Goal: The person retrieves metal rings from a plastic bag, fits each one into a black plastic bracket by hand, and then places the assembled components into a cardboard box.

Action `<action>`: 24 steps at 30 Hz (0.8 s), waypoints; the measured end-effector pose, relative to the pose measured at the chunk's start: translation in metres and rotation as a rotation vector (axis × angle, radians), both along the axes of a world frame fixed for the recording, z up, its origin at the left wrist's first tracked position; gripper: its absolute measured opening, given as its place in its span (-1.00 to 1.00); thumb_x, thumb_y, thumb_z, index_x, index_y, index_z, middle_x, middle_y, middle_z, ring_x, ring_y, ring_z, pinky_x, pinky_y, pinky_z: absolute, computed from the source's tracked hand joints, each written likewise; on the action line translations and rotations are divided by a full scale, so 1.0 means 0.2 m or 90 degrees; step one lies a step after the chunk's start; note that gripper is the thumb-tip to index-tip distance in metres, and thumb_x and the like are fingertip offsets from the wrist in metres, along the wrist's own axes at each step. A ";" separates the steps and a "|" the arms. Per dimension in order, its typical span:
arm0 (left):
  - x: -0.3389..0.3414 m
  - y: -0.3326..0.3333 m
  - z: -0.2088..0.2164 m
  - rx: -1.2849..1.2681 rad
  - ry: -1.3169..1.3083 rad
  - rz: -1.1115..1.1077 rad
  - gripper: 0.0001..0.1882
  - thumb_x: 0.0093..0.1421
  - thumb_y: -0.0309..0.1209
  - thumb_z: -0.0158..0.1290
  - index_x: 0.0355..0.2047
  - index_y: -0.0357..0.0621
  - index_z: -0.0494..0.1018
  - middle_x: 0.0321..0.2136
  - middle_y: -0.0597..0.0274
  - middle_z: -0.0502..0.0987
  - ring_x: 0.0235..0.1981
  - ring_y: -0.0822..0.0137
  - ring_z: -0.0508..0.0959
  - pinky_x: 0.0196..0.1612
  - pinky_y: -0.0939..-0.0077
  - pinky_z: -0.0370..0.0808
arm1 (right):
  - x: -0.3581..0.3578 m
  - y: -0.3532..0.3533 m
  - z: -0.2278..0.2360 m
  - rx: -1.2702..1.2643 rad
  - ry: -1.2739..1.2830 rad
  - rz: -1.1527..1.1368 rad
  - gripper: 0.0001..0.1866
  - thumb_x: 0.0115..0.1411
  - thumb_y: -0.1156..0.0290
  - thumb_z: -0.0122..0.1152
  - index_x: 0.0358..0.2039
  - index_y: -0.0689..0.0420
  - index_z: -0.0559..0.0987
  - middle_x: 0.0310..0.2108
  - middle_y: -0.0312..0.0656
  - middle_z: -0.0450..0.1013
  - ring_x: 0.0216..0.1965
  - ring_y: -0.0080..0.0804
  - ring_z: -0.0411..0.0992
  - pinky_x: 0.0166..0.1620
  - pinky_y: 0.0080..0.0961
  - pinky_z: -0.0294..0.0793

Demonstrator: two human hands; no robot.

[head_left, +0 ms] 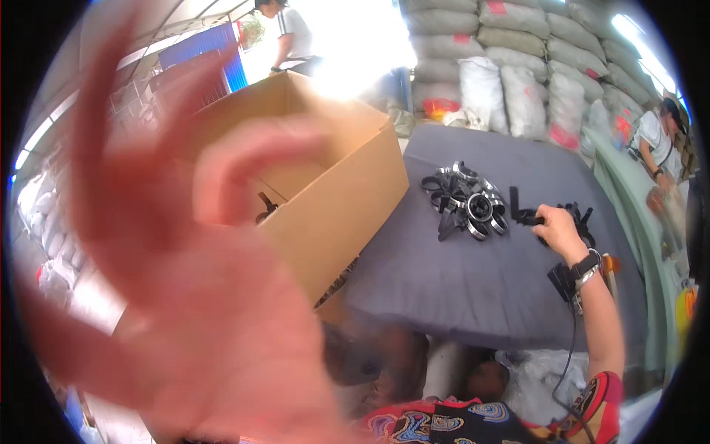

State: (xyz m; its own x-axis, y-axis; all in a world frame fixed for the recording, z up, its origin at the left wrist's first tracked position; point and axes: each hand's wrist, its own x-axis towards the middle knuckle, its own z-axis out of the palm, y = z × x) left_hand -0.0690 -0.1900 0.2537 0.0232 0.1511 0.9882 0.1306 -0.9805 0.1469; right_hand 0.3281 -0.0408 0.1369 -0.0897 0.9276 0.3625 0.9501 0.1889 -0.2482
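Fingers spread wide on the left hand (pixel 185 296), huge and blurred right up at the camera, gripping nothing at all. Behind its fingertips sits an open cardboard box (pixel 347 185) with a dark piece lying inside. Over on the grey table (pixel 458 281), the right hand (pixel 558 231) is curled closed on a black plastic part (pixel 526 214), with more black parts just beyond its knuckles. Beside those fingers, toward the box, lies a pile of black and silver rings (pixel 466 201).

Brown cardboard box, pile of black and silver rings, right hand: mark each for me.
Brown cardboard box (pixel 347 203), head view, front wall.
Pile of black and silver rings (pixel 466 200), head view, centre.
Right hand (pixel 558 231), head view, back.
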 end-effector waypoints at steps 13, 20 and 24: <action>-0.19 -0.01 0.46 0.117 0.113 0.111 -0.16 0.05 0.09 0.12 0.19 -0.18 0.19 -0.01 -0.15 0.39 -0.01 -0.02 0.44 -0.10 0.13 0.46 | -0.10 -0.65 -0.10 -0.077 0.019 0.166 -0.70 -0.16 0.22 0.42 -0.48 0.11 0.55 -0.52 -0.08 0.42 -0.37 -0.08 0.42 -0.30 -0.21 0.39; -0.19 0.04 0.49 0.132 0.126 0.170 -0.20 0.04 0.06 0.12 0.18 -0.18 0.24 0.00 -0.13 0.39 0.02 0.02 0.42 -0.09 0.18 0.45 | -0.19 -0.70 -0.10 -0.062 0.114 0.117 -0.66 -0.17 0.22 0.45 -0.39 0.10 0.60 -0.39 -0.10 0.37 -0.24 -0.11 0.36 -0.18 -0.29 0.37; -0.07 -0.08 0.15 -0.059 0.091 0.218 -0.22 0.04 0.04 0.12 0.16 -0.17 0.26 0.01 -0.12 0.40 0.04 0.04 0.41 -0.08 0.21 0.45 | -0.18 -0.65 -0.03 -0.028 0.090 0.178 -0.73 -0.14 0.36 0.39 -0.45 0.20 0.52 -0.32 -0.07 0.32 -0.17 -0.09 0.31 -0.11 -0.28 0.33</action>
